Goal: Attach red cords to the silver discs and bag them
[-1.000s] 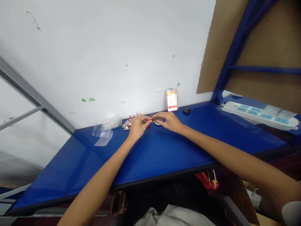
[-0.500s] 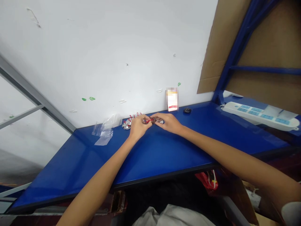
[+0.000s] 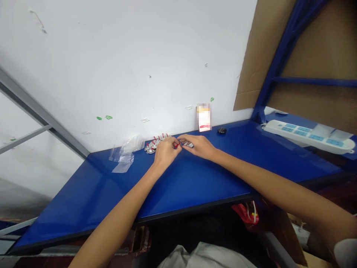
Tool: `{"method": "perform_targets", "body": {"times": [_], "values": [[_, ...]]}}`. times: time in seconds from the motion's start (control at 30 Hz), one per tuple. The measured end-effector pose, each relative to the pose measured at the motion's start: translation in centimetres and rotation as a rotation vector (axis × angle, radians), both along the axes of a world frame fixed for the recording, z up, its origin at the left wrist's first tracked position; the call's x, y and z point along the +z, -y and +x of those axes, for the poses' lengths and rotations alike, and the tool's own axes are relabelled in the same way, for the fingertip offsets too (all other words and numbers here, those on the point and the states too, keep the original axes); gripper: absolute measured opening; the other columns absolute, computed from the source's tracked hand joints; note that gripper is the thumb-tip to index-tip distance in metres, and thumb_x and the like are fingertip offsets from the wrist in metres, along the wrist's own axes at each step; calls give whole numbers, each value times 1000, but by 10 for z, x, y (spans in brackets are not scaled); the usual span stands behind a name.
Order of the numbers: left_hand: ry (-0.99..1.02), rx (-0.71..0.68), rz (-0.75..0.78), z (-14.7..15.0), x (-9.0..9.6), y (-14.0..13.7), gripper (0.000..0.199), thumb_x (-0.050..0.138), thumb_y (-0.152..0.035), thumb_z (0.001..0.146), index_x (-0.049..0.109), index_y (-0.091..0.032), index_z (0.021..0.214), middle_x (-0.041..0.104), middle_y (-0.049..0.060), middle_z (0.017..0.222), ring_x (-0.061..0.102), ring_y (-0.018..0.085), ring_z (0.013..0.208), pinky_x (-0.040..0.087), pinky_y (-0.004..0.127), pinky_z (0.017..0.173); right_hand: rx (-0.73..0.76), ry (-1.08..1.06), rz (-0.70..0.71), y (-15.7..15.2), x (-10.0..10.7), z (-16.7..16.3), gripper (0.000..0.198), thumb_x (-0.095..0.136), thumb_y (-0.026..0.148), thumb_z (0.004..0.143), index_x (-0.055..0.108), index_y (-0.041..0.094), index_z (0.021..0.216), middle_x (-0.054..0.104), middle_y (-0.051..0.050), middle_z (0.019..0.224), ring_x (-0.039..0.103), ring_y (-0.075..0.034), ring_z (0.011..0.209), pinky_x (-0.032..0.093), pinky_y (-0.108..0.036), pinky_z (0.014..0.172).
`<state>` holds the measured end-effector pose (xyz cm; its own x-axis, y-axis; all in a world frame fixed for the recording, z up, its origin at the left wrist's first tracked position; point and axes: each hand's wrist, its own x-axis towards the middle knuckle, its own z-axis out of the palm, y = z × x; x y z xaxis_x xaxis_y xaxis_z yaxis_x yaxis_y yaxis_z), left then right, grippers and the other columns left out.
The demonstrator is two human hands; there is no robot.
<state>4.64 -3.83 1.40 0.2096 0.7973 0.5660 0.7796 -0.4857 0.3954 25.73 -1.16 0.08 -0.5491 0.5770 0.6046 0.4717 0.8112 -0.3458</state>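
Note:
Over the back of the blue table (image 3: 178, 182), my two hands almost meet at the fingertips. My left hand (image 3: 166, 150) is closed in a pinch on a thin red cord (image 3: 177, 145). My right hand (image 3: 199, 144) is pinched too, and a small shiny silver piece (image 3: 190, 144) shows under its fingers; its exact kind is too small to tell. Just behind and left of my left hand lies a row of round silver metal pieces (image 3: 151, 148) with red cord loops standing up from them. My left hand partly hides this row.
Clear plastic bags (image 3: 124, 154) lie left of the metal pieces. A card (image 3: 204, 118) leans on the white wall (image 3: 125, 56), with a small black round object (image 3: 222, 130) beside it. At right are a white power strip (image 3: 306, 136) and a blue metal frame (image 3: 272, 80).
My fingertips have shifted slightly around the red cord, and less of the cord shows between them. The arms stay nearly in place.

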Motion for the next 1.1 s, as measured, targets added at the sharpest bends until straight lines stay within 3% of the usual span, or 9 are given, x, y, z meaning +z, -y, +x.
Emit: {"method": "perform_targets", "body": {"times": [0.13, 0.23, 0.33, 0.7, 0.93, 1.1], "values": [[251, -85, -144, -3, -4, -7, 8, 73, -18, 78, 76, -20, 85, 77, 3, 82, 71, 19, 73, 57, 32, 72, 44, -77, -44, -1, -1, 0, 42, 66, 18, 99, 63, 28, 139, 79, -4, 127, 79, -21, 108, 62, -34, 97], [485, -210, -340, -6, -6, -12, 11, 73, -22, 79, 77, -16, 87, 76, 4, 77, 72, 18, 70, 57, 28, 62, 90, -146, -74, -3, -2, 0, 36, 66, 20, 99, 66, 27, 134, 80, -4, 124, 80, -20, 106, 63, -35, 100], [606, -282, -429, -8, -7, -15, 16, 76, -27, 79, 77, -14, 88, 74, 6, 76, 73, 18, 69, 56, 25, 56, 109, -171, -69, -4, -4, 1, 33, 66, 22, 100, 67, 27, 133, 80, -4, 124, 79, -20, 107, 63, -35, 101], [781, -298, -517, -6, -8, -12, 30, 85, -39, 78, 78, -13, 91, 76, 7, 78, 73, 18, 69, 57, 26, 58, 163, -221, 1, -6, -5, 3, 36, 65, 28, 104, 70, 32, 140, 78, -6, 123, 78, -22, 103, 64, -38, 97], [876, -353, -611, -12, -13, -17, 47, 96, -50, 67, 79, -15, 93, 78, 9, 91, 74, 18, 75, 60, 27, 64, 159, -282, 22, -9, -3, 2, 17, 67, 34, 104, 79, 29, 114, 80, -5, 111, 76, -23, 99, 61, -37, 92], [853, -399, -672, -14, -15, -18, 46, 92, -52, 74, 81, -15, 99, 78, 11, 102, 75, 19, 83, 61, 29, 71, 140, -163, 27, -11, 4, 6, 16, 59, 28, 107, 74, 27, 113, 76, -6, 111, 72, -23, 103, 57, -36, 93]]}}
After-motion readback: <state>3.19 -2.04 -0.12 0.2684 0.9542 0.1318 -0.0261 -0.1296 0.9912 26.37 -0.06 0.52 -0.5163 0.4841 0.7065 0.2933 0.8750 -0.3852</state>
